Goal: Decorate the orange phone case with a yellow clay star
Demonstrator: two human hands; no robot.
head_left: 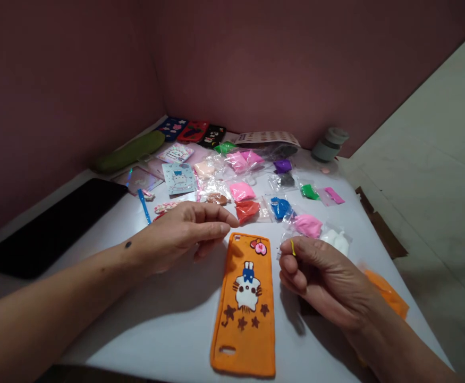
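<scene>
An orange rectangular panel [252, 346] lies flat on the white table, bearing a white cat figure in blue, brown stars and a pink-and-red piece near its far end. Beside its upper left corner hovers my left hand [180, 234], fingers apart and bent, holding nothing. To the right of the panel, my right hand [323, 276] pinches a thin yellow strip [293, 247] between thumb and index finger, its other fingers curled.
Bags of coloured clay, such as a blue one [280, 208], spread behind the panel. A black slab [57, 229] lies left, near a blue tool [143, 206]. Farther back are a green pouch [130, 151], decorated cases [193, 131] and a jar [330, 144].
</scene>
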